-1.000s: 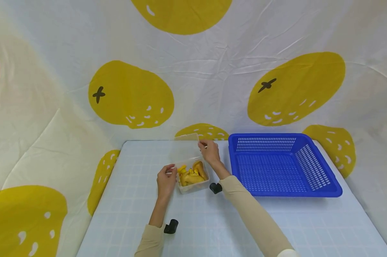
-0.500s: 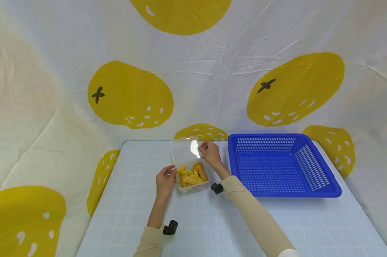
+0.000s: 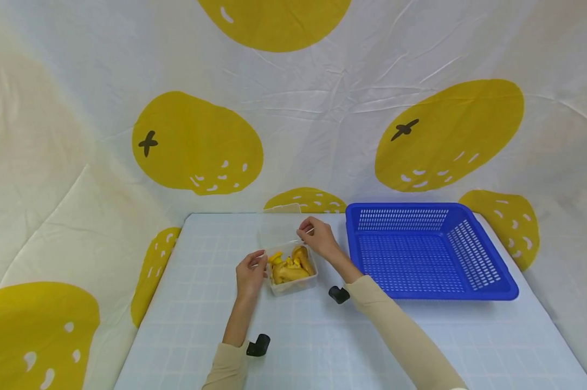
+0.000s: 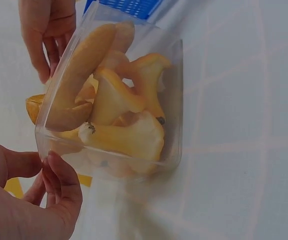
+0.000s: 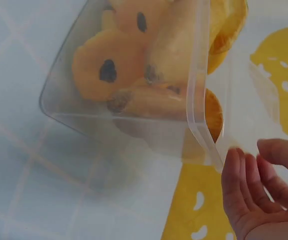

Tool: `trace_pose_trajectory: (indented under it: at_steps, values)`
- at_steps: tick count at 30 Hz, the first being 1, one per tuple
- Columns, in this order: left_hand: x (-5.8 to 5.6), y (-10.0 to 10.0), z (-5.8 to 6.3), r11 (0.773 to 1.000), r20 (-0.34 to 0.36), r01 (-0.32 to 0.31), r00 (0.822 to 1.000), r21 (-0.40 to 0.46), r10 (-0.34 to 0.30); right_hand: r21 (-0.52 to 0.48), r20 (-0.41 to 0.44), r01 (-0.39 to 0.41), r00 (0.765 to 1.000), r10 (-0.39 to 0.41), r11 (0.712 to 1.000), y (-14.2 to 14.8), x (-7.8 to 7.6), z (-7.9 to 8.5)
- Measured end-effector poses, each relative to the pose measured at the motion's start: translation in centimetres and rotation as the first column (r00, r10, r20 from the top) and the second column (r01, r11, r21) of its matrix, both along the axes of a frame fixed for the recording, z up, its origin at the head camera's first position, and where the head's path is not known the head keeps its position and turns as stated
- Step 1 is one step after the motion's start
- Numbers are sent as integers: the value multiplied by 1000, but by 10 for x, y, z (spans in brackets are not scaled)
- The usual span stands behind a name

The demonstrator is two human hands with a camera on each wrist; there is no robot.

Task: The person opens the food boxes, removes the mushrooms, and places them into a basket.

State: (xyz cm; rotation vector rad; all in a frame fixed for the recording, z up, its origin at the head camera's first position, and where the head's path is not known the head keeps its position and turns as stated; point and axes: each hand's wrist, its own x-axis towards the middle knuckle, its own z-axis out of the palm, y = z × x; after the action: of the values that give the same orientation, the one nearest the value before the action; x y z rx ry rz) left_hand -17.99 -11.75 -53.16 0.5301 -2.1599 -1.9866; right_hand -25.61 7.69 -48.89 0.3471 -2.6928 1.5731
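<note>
A clear plastic container (image 3: 293,286) stands on the table, its clear lid (image 3: 278,230) swung up behind it. Inside lie several yellow, trumpet-shaped mushrooms (image 4: 114,95); one pokes above the rim. My left hand (image 3: 251,273) pinches the rim at the left corner between thumb and fingers, as the left wrist view shows. At the back right corner, my right hand (image 3: 317,235) is by the lid's hinge side. In the right wrist view its fingers (image 5: 234,185) are bent loosely, with a gap to the thumb, close to the lid's edge.
A large blue perforated basket (image 3: 432,292) stands to the right of the container. The table (image 3: 210,238) wears a pale checked cloth. Behind it hangs a white curtain (image 3: 313,135) with yellow fruit prints. Each wrist has a small black camera mount (image 3: 259,345).
My right hand has let go of the lid's right edge and shifted slightly down and left. The lid has tilted a little and stays raised. My left hand has barely moved.
</note>
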Motion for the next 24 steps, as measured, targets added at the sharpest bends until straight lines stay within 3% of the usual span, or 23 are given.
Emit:
trace_pose_trajectory:
  at_steps: [4, 8, 15, 24]
  values:
    - [0, -1, 0, 999, -2, 1, 1000, 36, -1, 50, 3, -94, 996, 94, 994, 0, 8, 1]
    - [0, -2, -1, 999, 4, 7, 1000, 47, -7, 65, 23, -215, 977, 214, 975, 0, 18, 2]
    - [2, -2, 2, 999, 25, 15, 1000, 31, -16, 134, 12, -395, 918, 397, 909, -1, 31, 1]
    - [0, 0, 0, 999, 32, 20, 999, 42, -21, 203, 74, -535, 844, 532, 820, -2, 40, -2]
